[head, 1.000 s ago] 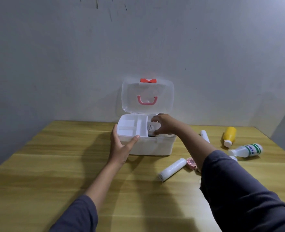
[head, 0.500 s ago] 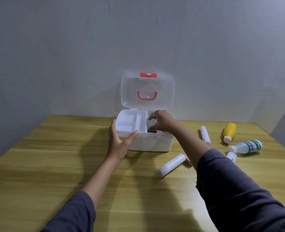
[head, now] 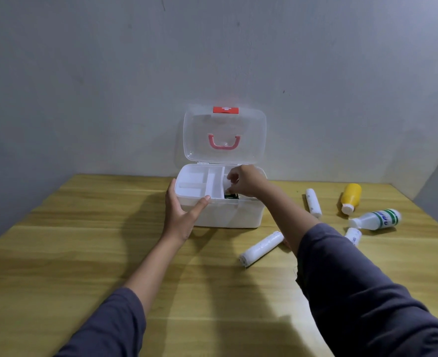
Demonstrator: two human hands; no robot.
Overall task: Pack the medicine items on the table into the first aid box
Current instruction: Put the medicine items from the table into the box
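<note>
The white first aid box (head: 228, 215) stands at the back of the wooden table, its clear lid (head: 224, 135) with a pink handle upright against the wall. My left hand (head: 180, 212) grips the box's front left corner, thumb on the rim of the divided inner tray (head: 200, 182). My right hand (head: 243, 181) reaches into the box's right part with curled fingers. A dark green item (head: 231, 196) shows just below it. Whether the fingers hold anything is hidden.
Right of the box lie a white bandage roll (head: 261, 248), a second roll (head: 313, 203), a yellow bottle (head: 351, 197), a white bottle with a green label (head: 377, 219) and a small white container (head: 353, 235). The grey wall is close behind.
My right hand has gone lower into the box's right part; the white item it held a second ago no longer shows. My left hand stays on the box.
</note>
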